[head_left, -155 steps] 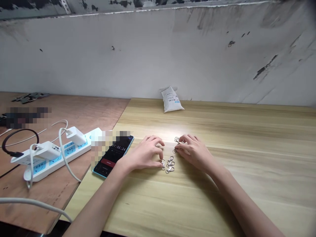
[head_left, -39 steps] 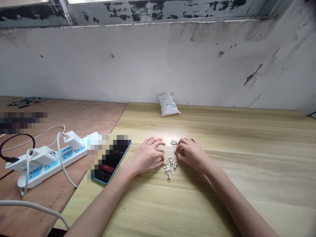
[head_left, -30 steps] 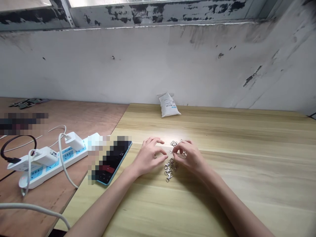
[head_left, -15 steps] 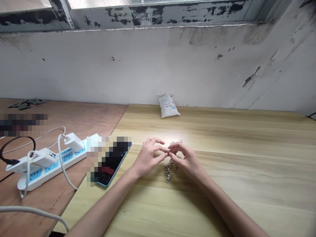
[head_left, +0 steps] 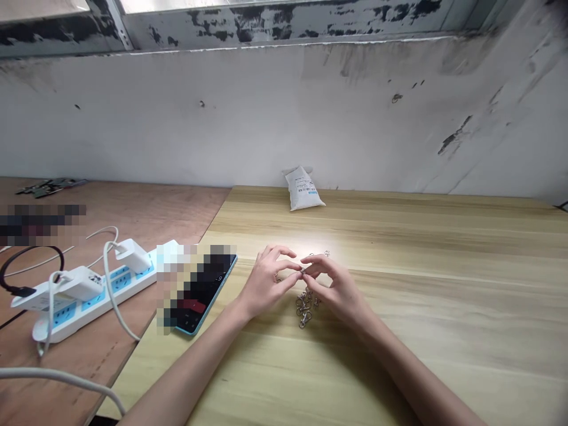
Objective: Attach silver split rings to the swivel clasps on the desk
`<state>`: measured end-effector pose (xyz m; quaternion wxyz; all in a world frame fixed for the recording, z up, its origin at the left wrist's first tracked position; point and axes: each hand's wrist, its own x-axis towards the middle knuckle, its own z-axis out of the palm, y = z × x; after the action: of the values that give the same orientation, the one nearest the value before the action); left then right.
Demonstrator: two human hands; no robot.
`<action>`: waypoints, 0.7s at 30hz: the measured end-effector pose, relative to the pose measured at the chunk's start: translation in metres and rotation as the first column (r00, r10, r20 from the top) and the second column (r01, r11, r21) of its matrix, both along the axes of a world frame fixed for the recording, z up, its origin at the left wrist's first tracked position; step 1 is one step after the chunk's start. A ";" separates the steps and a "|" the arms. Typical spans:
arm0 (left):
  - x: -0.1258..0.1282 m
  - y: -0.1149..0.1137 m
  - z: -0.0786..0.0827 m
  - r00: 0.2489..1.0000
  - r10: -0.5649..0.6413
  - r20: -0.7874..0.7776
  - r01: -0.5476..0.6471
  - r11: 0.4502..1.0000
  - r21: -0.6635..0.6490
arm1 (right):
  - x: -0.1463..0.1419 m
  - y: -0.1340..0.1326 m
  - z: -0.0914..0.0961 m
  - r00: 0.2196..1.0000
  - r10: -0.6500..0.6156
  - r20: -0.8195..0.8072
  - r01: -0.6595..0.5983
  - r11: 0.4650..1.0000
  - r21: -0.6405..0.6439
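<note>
My left hand (head_left: pixel 270 281) and my right hand (head_left: pixel 335 287) meet fingertip to fingertip over the light wooden table. Thumb and forefinger of each pinch the same small metal clasp (head_left: pixel 303 271); its details are too small to make out. Just below, several silvery metal clasps with rings (head_left: pixel 304 307) lie in a loose pile on the wood. Part of that pile is hidden behind my right hand. Another small ring (head_left: pixel 327 253) shows beyond the right knuckles, and a bit of metal peeks out by my left fingers.
A phone (head_left: pixel 208 296), partly blurred out, lies left of my left forearm. Beyond it, a white power strip (head_left: pixel 113 284) with plugged chargers and cables sits on a reddish-brown board. A white labelled packet (head_left: pixel 305 189) rests against the wall at the back.
Both hands stay in place with the clasp between them. The right forefinger has lifted slightly away from the clasp. The pile looks the same.
</note>
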<state>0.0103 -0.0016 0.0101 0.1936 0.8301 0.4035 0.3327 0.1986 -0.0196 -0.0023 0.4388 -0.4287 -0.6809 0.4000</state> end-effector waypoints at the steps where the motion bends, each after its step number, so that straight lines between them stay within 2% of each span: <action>1: 0.000 0.000 0.000 1.000 0.002 -0.001 -0.002 1.000 0.007 | 0.000 0.000 0.000 1.000 0.002 0.022 -0.003 1.000 0.025; 5: 0.000 -0.001 -0.001 0.999 0.009 -0.042 -0.005 0.995 0.100 | 0.000 -0.002 -0.001 0.998 0.010 0.062 -0.013 0.998 0.054; 15: 0.000 0.000 -0.002 0.982 0.079 -0.170 -0.022 0.948 0.316 | -0.003 -0.005 0.004 0.997 0.031 0.070 -0.033 0.999 0.032; 21: 0.000 0.001 0.000 0.957 0.042 -0.285 0.068 0.928 0.367 | -0.003 -0.005 0.003 0.997 0.007 0.079 -0.010 0.999 0.040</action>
<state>0.0104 -0.0008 0.0098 -0.0261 0.8939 0.3511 0.2774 0.1954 -0.0245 0.0008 0.4185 -0.4325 -0.7073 0.3708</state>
